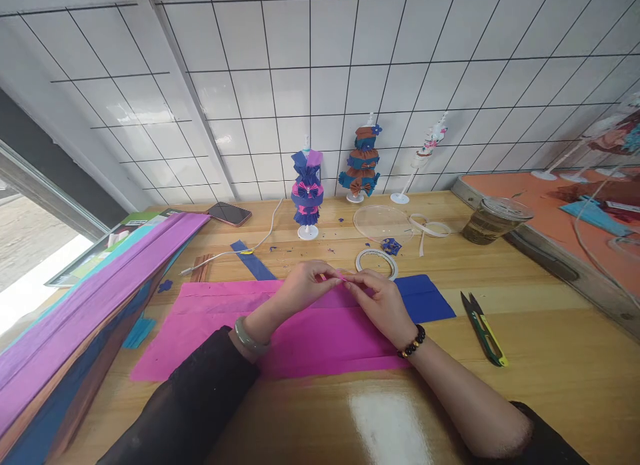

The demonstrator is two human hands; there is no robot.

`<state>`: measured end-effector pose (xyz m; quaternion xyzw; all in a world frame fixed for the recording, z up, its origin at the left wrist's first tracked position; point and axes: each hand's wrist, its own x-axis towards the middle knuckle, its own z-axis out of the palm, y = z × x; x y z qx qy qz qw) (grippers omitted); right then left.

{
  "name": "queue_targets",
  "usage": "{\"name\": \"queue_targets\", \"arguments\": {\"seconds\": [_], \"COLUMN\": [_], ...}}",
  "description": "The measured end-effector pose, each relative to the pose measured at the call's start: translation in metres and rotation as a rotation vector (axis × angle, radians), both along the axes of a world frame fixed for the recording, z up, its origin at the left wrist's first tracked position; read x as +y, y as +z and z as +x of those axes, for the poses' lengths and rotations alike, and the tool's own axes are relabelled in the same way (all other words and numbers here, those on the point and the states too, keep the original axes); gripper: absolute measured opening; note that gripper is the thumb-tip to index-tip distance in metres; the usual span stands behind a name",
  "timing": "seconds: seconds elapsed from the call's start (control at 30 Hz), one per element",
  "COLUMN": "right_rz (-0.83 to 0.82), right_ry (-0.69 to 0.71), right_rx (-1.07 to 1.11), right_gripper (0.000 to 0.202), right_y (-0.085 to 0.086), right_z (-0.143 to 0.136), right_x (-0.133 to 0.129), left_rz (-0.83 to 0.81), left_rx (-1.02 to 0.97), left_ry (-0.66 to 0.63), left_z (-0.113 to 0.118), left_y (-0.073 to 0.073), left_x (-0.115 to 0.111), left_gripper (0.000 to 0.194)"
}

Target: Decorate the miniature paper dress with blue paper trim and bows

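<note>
My left hand (306,285) and my right hand (379,299) meet over a large pink paper sheet (225,318) on the wooden table. Fingertips of both hands pinch a tiny pink piece (342,277), mostly hidden between them. Under the sheet's right end lies dark blue paper (425,298). Just behind my right hand is a white tape ring (376,253). Farther back stands a small blue and pink paper dress (307,191) on a white stand.
Green and yellow snips (483,328) lie at the right. Long coloured paper strips (105,278) fill the left side. A phone (229,213), a white cable (270,233), a lidded cup (495,219) and an orange and blue dress (363,161) are farther back.
</note>
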<state>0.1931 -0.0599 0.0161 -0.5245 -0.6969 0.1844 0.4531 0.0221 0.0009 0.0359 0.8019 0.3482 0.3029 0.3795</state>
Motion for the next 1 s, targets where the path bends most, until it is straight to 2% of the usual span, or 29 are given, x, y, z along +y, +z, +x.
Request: {"name": "queue_targets", "arguments": {"seconds": [0.13,0.3,0.4,0.57,0.67,0.83,1.0], "right_rz": [-0.054,-0.209,-0.303,-0.383,-0.416,-0.428,-0.436], "right_ry": [-0.051,-0.052,-0.008,0.097,0.082,0.087,0.086], "right_rx": [0.045,0.352,0.493,0.465,0.407,0.459,0.435], "right_gripper": [0.018,0.025,0.030,0.028,0.026,0.026,0.025], "right_y": [0.0034,0.0054,0.0057,0.0045,0.0020,0.0008,0.0010], "right_z": [-0.0017,-0.0017,-0.0018,-0.0053,-0.0062,-0.0057,-0.0068], "right_x": [-0.0008,0.0017,0.0028,0.0009,0.0008,0.0021,0.0016], "left_rz": [-0.041,-0.465,-0.580,-0.607,-0.612,-0.645,-0.522], "left_rx": [-0.098,-0.224,-0.278,-0.290,-0.306,-0.326,-0.267], "left_ry": [0.047,0.074,0.090,0.077,0.058,0.008,-0.019], "left_z": [0.0004,0.0009,0.0021,0.0042,0.0047,0.0055,0.0069], "left_y": [-0.0001,0.0005,0.0014,0.0014,0.0007,0.0010,0.0003], "left_x": [0.0040,0.0052,0.0034,0.0007,0.0001,-0.0018,-0.0025], "left_gripper": [0.015,0.025,0.028,0.028,0.028,0.031,0.026]}}
